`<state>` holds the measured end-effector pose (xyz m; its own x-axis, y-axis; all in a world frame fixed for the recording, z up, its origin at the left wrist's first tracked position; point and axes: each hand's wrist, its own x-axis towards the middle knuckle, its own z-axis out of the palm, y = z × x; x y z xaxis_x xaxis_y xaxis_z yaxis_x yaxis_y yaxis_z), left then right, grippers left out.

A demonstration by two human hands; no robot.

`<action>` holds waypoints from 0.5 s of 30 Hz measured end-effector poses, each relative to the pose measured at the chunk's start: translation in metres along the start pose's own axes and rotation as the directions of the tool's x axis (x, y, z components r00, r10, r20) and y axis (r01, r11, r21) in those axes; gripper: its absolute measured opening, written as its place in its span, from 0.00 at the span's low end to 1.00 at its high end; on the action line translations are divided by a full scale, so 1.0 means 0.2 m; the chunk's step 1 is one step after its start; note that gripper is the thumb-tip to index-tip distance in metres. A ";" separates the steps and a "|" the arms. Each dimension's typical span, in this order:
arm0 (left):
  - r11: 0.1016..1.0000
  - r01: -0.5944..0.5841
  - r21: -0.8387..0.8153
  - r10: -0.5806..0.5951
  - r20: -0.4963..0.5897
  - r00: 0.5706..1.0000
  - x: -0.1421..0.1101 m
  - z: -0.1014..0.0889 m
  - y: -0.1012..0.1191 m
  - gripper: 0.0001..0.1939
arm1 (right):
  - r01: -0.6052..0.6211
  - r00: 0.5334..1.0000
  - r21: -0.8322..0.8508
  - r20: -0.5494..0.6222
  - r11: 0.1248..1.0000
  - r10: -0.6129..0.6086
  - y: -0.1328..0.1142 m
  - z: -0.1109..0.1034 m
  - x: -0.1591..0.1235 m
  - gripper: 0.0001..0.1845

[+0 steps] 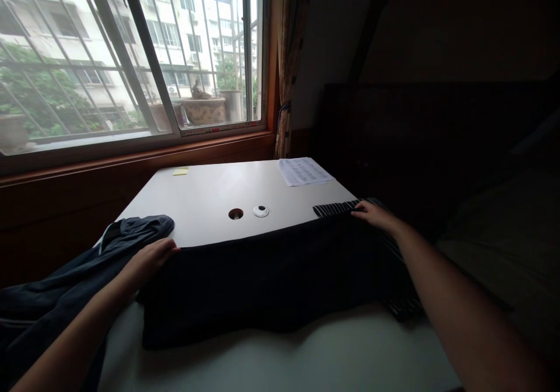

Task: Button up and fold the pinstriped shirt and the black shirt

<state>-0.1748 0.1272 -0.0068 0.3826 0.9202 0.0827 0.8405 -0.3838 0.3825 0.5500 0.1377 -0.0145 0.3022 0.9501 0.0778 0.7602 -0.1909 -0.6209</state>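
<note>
A dark, nearly black garment (262,281) stretches across the white table between my two hands. Its far edge is pulled straight. My left hand (153,256) pinches the edge at the left end. At the right end, my right hand (371,212) pinches the same edge, close to a black-and-white striped piece of cloth (335,209). Stripes show again at the lower right of the garment; whether they belong to it I cannot tell. Beside and partly under my left forearm lies a crumpled grey-blue garment (144,227) with light piping.
The white table (205,188) has a round hole (235,214) with a round cover (261,211) beside it. Printed sheets (304,171) lie at its far right corner, a yellow sticky note (181,171) at the far left. Behind stand a barred window (175,53) and a tied curtain (286,71).
</note>
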 end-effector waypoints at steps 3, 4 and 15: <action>0.997 0.027 0.077 -0.026 -0.018 1.000 0.01 0.03 -0.01 0.20 | 0.003 0.999 -0.030 -0.043 1.000 -0.005 0.01 0.08 0.02 0.14; 0.995 0.038 0.094 -0.037 -0.012 0.999 0.01 0.04 -0.01 0.19 | 0.004 0.998 -0.035 -0.055 0.999 -0.006 0.01 0.10 0.01 0.14; 0.944 -0.254 0.211 0.282 -0.118 0.952 -0.04 -0.03 0.25 0.19 | -0.189 0.968 -0.061 0.160 0.980 0.196 0.05 -0.04 -0.27 0.46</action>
<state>-0.1382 0.1009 0.0168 0.5562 0.7767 0.2955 0.7771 -0.6121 0.1461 0.5462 0.0832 -0.0182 0.3496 0.9212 -0.1709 0.7232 -0.3813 -0.5759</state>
